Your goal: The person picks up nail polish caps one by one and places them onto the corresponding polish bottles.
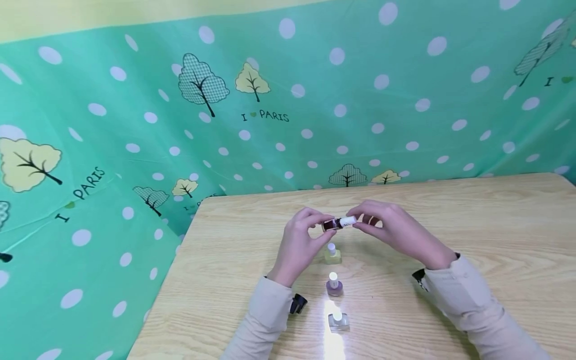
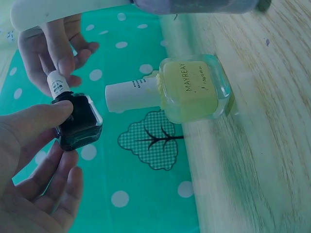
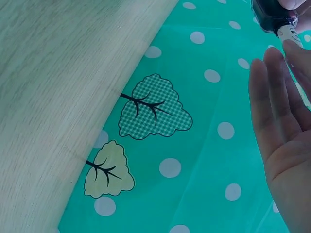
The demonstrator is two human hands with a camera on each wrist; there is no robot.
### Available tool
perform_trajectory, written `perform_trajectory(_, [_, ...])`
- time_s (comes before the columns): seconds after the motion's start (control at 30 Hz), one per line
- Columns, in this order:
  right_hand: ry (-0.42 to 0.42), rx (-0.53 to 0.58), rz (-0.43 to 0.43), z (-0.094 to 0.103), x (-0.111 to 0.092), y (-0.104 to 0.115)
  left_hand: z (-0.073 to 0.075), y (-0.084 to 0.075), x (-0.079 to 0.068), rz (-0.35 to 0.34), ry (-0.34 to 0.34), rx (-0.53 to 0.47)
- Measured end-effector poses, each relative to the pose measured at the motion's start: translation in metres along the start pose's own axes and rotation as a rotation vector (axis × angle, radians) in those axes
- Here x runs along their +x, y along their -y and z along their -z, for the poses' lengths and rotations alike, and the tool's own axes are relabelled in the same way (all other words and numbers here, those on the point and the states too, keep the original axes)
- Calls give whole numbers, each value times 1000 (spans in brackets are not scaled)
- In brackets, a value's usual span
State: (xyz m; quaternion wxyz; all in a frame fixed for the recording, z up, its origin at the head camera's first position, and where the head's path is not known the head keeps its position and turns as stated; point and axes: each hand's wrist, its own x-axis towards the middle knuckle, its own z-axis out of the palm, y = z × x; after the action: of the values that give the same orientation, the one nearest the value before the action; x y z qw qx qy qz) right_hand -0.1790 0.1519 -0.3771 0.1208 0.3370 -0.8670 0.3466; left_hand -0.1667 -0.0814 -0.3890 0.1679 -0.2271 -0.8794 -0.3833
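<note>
A dark nail polish bottle (image 1: 330,225) with a white cap (image 1: 348,221) is held tilted above the table. My left hand (image 1: 300,243) pinches its glass body between thumb and fingers. At the other end, the thumb and fingers of my right hand (image 1: 392,230) pinch the white cap. The cap sits on the bottle in the left wrist view. Below the hands stands a yellow nail polish bottle (image 2: 192,90), lettered MAYREAY. Nearer to me are a purple nail polish bottle (image 1: 334,287) and a clear one (image 1: 338,321), both white-capped.
The wooden table (image 1: 234,240) runs back to a green dotted cloth (image 1: 279,165) hanging behind it and at the left. Black wrist straps (image 1: 298,303) show beside the sleeves. The standing bottles form a row between the forearms.
</note>
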Motion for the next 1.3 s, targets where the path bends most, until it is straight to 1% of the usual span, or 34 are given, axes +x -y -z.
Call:
perform_trajectory(0.23, [5,-20,-5,-1,1,1,0,0,0,-23,-7,15])
perform_trajectory(0.47, [-13,-56,-32,-1,0,1,0,-1,1,-42,-7,23])
perform_trajectory(0.6, [-10,-48,-42,0,0,0,-1,0,2,-37,-1,21])
perform_trajectory(0.83, [2,-42,-5,2,-1,-1,-2,1,1,-17,9,23])
perform_trajectory(1.1, [-8,-65,-4,2,-1,0,-2,1,1,-39,-1,37])
perform_trajectory(1.3, [-4,-87,-20,-1,0,0,-2,0,1,-31,0,41])
